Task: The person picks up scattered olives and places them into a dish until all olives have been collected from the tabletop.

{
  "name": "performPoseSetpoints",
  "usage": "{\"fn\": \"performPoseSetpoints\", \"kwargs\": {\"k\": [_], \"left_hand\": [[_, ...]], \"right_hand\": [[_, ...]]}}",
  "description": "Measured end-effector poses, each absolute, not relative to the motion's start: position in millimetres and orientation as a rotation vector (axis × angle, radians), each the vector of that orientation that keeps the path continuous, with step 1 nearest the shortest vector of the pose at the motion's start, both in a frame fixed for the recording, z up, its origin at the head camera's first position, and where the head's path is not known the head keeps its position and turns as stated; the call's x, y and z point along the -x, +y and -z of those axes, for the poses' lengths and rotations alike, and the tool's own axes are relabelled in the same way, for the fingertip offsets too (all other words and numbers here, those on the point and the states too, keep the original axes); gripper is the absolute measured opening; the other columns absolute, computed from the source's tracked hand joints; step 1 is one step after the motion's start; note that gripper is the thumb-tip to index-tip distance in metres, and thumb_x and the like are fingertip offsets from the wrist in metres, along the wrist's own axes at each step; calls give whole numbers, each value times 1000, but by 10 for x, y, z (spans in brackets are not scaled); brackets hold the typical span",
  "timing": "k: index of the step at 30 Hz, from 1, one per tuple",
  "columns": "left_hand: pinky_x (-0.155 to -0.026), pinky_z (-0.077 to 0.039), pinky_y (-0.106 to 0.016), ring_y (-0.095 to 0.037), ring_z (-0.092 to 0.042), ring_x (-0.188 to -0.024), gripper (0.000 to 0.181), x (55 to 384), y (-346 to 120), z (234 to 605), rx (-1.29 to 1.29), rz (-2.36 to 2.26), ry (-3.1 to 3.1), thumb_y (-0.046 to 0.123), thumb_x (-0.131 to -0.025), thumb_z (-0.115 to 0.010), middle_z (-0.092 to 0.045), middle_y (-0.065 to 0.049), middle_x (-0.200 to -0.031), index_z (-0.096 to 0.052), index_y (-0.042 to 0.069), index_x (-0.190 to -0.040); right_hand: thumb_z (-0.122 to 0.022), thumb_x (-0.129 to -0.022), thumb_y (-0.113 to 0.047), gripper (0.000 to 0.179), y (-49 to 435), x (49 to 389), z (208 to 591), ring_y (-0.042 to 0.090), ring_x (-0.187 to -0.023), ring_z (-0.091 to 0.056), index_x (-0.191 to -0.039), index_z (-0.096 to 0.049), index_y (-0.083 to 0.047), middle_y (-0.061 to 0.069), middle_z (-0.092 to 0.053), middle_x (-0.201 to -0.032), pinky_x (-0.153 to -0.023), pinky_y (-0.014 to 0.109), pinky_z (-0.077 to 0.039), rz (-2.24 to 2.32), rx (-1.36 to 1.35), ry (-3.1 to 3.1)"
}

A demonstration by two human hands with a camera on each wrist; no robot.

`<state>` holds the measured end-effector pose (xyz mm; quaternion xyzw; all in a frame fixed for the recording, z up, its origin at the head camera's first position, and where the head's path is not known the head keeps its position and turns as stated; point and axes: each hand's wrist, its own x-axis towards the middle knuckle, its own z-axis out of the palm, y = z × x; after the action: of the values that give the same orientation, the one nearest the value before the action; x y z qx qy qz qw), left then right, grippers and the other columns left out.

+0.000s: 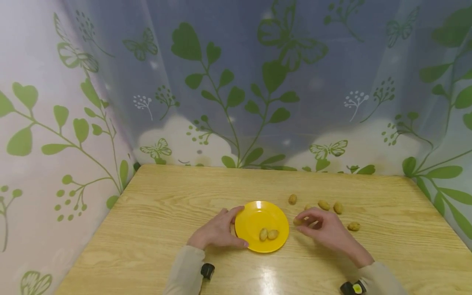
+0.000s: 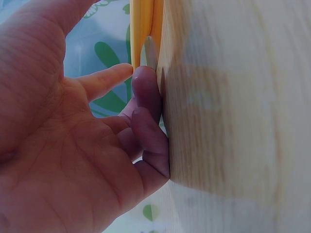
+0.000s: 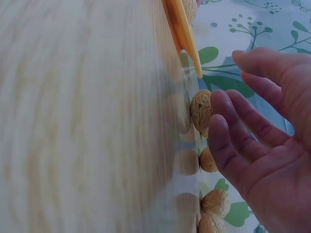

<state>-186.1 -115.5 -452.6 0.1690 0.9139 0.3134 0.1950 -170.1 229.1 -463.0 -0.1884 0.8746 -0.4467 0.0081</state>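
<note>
A yellow plate sits on the table with two walnuts in its near part. At its left rim, my left hand grips the edge between thumb and fingers; the left wrist view shows fingertips against the plate's edge. Right of the plate, my right hand reaches down over a walnut on the tabletop. Its fingertips are at the walnut, partly hiding it, while the thumb stands apart from it in the right wrist view.
Several more walnuts lie on the wooden table behind and to the right of my right hand, among them one walnut behind the plate and another walnut at the far right. A leaf-patterned curtain borders the table.
</note>
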Motion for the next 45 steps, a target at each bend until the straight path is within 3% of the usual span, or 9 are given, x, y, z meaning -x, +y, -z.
{"fn": "performPoseSetpoints", "kwargs": {"k": [28, 45], "left_hand": [[-94, -49, -45, -19, -53, -101, 107, 1839, -1156, 4505, -492, -884, 2560, 45, -72, -89, -54, -7, -117, -34, 19, -160], [-94, -50, -44, -18, -54, -103, 107, 1848, -1161, 4514, -492, -882, 2565, 46, -72, -89, -54, -6, -118, -34, 20, -160]], "right_hand": [[-80, -90, -24, 25, 2387, 1824, 4677, 4, -86, -66, -112, -74, -15, 7, -73, -112, -71, 23, -55, 1276, 502, 2774], [-77, -89, -13, 20, 2365, 1881, 4678, 2, -83, -63, -109, -75, -14, 7, -73, -111, -71, 22, -53, 1210, 536, 2740]]}}
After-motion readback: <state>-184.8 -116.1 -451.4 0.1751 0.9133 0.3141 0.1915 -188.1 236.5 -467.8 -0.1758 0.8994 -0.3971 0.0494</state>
